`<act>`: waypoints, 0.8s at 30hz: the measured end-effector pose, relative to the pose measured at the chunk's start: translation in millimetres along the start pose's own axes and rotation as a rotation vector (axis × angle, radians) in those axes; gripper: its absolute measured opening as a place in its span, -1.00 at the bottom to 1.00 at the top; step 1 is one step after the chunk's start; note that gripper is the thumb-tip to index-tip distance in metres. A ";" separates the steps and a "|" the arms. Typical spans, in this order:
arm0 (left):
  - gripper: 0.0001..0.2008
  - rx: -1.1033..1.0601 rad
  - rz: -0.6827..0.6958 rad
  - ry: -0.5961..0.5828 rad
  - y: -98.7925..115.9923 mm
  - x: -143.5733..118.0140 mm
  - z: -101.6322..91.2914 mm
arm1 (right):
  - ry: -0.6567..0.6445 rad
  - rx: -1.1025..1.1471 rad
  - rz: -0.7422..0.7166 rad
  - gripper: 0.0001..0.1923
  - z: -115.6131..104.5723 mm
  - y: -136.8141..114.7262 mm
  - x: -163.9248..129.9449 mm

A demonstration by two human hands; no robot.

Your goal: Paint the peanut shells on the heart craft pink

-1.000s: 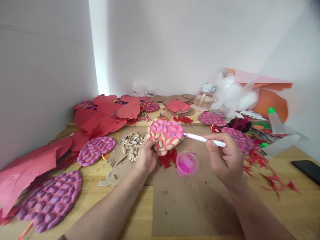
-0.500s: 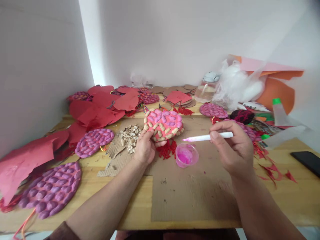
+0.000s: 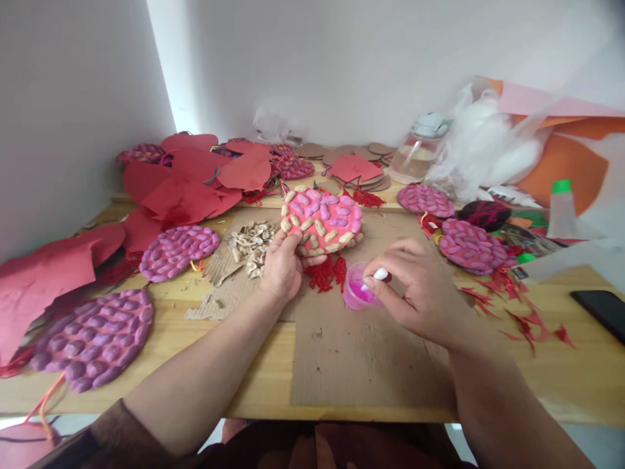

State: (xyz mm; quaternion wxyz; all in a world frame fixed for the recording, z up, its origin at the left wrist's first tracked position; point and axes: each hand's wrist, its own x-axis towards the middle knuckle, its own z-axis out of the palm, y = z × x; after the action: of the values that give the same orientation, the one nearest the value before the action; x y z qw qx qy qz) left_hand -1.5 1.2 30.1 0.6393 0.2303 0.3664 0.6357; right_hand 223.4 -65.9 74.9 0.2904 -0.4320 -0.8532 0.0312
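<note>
My left hand (image 3: 284, 264) grips the lower left edge of a red disc (image 3: 322, 221) covered with peanut shells. Its upper shells are painted pink-purple, while those along the left and bottom are bare tan; a red tassel (image 3: 322, 273) hangs below. My right hand (image 3: 415, 286) pinches a white paintbrush (image 3: 381, 275) and holds its tip down inside a small clear cup (image 3: 349, 293) of bright pink paint. The brush points away from me, so its handle appears foreshortened. The cup stands on a cardboard sheet (image 3: 361, 365), just right of the tassel.
Broken peanut shells (image 3: 252, 244) lie on cardboard to the left. Finished purple discs (image 3: 105, 339) and red paper shapes (image 3: 195, 176) crowd the left side. At right are a lidded jar (image 3: 413, 159), a plastic bag (image 3: 493, 150), a green-capped bottle (image 3: 561, 208), red scraps (image 3: 532, 326) and a phone (image 3: 600, 309).
My right hand has moved left and down, bringing the brush tip from above the cup into the paint. My left hand still holds the disc. The camera view has shifted slightly.
</note>
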 end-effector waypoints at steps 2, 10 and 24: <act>-0.78 0.001 0.000 0.006 0.3 -0.5 0.6 | -0.036 -0.036 -0.026 -0.95 1.3 0.6 -0.6; -0.78 -0.004 -0.021 0.016 -0.3 -0.4 0.5 | -0.054 -0.099 -0.041 -0.94 1.4 -1.3 -1.4; -0.78 -0.005 -0.027 -0.009 0.2 -4.8 3.7 | -0.023 -0.055 -0.025 -0.89 5.2 -8.5 2.5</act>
State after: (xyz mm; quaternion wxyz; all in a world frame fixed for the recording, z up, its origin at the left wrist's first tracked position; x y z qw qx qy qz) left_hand 1.5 -2.9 33.5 0.6500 0.2266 0.3651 0.6268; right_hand 213.5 -68.3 74.4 0.2689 -0.4287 -0.8625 0.0090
